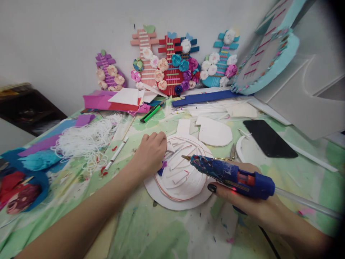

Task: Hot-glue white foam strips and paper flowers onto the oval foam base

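My right hand [248,201] is wrapped round a blue glue gun [229,176], its metal nozzle pointing left over a round white foam piece [185,196]. A clear glue stick [307,203] sticks out of the gun's back end. Strips of white foam [182,160] lie loosely on the round piece, which has red lines near its rim. At the left edge of that piece, my left hand [152,153] is closed with its fingers curled down. Whatever its fingertips hold is hidden, though white strips lie right beside them. Something small and purple [162,168] shows below this hand.
Several decorated guitar shapes [172,64] lean on the wall. White string [88,136], a white marker [116,153] and a green cutter knife [152,111] lie left and behind. Scissors [233,153], a foam cutout [215,131] and a black phone [269,138] are on the right.
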`<state>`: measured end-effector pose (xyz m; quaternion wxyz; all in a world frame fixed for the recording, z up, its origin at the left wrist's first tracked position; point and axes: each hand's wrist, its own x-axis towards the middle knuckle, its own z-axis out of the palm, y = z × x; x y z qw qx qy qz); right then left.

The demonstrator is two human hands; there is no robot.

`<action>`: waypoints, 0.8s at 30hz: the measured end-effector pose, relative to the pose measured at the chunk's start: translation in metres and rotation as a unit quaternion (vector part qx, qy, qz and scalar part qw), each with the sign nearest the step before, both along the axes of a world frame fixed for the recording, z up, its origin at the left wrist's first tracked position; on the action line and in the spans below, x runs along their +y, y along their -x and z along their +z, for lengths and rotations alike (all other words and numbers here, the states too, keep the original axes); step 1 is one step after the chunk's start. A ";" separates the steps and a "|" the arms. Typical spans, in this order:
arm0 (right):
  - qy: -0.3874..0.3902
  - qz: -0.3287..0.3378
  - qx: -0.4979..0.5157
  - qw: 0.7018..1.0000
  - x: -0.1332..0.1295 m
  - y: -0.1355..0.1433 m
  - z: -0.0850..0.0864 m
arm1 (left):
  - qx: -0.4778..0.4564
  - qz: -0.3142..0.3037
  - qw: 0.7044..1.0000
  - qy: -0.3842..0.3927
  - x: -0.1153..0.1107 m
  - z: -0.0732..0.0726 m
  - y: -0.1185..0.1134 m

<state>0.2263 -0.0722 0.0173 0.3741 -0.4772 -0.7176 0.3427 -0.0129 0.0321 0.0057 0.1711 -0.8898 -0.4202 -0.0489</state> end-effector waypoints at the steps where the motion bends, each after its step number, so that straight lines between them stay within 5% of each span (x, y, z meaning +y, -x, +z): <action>1: 0.005 0.003 0.003 1.000 0.000 0.000 0.000 | 0.002 -0.008 1.000 -0.003 0.000 0.000 0.000; 18: 0.000 -0.002 0.004 1.000 0.002 -0.001 -0.003 | -0.028 -0.036 0.999 -0.001 -0.001 -0.001 0.002; 24: 0.019 -0.014 0.009 1.000 0.001 -0.001 -0.005 | -0.152 -0.023 0.986 0.057 -0.001 0.000 0.006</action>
